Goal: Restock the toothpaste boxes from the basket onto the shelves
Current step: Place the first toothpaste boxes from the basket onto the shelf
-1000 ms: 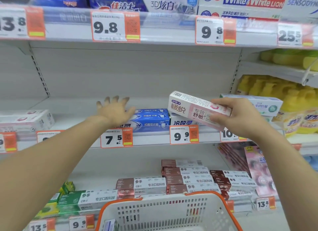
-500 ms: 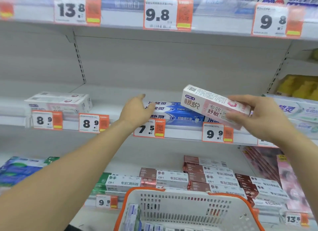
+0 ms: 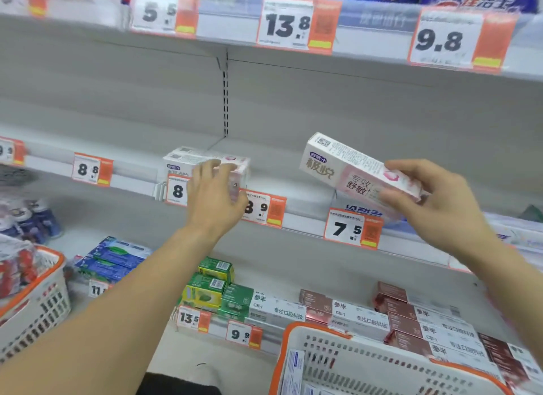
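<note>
My right hand grips a white and pink toothpaste box, held tilted in the air above the 7.5 price tag. My left hand reaches to the middle shelf and its fingers rest against the front of a stack of matching white and pink boxes standing above the 8.9 tags. Whether the fingers grip that stack I cannot tell. The white basket with an orange rim sits at the bottom right, with a few boxes inside.
The middle shelf is mostly bare around the pink stack. A blue box lies behind the 7.5 tag. Below lie green, blue and brown-white boxes. A second basket stands at the left.
The view has swung left along the shelf. My left hand moved from the blue boxes over to the pink stack. My right hand followed with the box still in it.
</note>
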`<state>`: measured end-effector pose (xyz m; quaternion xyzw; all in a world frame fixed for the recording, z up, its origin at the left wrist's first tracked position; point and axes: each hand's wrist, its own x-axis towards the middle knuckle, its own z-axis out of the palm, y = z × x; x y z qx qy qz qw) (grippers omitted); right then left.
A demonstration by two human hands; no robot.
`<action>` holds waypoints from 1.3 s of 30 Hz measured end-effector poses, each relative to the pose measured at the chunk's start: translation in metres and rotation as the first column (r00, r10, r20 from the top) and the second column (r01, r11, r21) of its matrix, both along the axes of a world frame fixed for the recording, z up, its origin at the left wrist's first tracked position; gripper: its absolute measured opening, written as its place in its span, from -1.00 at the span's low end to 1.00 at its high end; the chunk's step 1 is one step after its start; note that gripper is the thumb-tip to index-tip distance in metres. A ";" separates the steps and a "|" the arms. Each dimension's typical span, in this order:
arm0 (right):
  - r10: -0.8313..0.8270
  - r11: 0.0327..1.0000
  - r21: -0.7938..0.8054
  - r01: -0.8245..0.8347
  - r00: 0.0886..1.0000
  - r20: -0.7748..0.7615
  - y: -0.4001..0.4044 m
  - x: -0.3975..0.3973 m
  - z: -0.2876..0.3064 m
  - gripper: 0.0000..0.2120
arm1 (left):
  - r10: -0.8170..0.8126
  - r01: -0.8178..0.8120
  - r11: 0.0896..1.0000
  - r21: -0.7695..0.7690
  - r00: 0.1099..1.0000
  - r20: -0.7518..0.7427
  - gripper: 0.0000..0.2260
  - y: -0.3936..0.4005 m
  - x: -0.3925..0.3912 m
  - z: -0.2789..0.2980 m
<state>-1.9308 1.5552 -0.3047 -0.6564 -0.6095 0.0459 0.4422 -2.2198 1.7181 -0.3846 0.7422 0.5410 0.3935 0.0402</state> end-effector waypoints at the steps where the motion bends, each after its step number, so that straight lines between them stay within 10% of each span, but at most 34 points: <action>1: 0.014 1.000 0.007 -0.015 1.000 0.013 0.015 -0.013 0.002 -0.65 | 0.013 -0.013 1.000 0.013 1.000 -0.014 -0.50 0.006 -0.007 -0.001; 11: 0.105 0.994 0.009 -0.109 0.977 0.187 0.196 -0.125 0.015 -0.60 | -0.069 0.040 0.993 -0.110 0.961 -0.267 -0.41 0.048 -0.061 -0.017; 24: 0.163 0.838 -0.467 -0.282 0.947 -0.278 0.277 -0.144 -0.008 -0.63 | -0.044 0.013 0.995 -0.097 0.948 -0.317 -0.35 0.044 -0.053 -0.019; 39: 0.286 0.913 -0.360 -0.193 0.931 0.226 0.263 -0.161 -0.025 -0.69 | -0.061 0.006 0.986 -0.168 0.945 -0.323 -0.26 0.036 -0.044 -0.014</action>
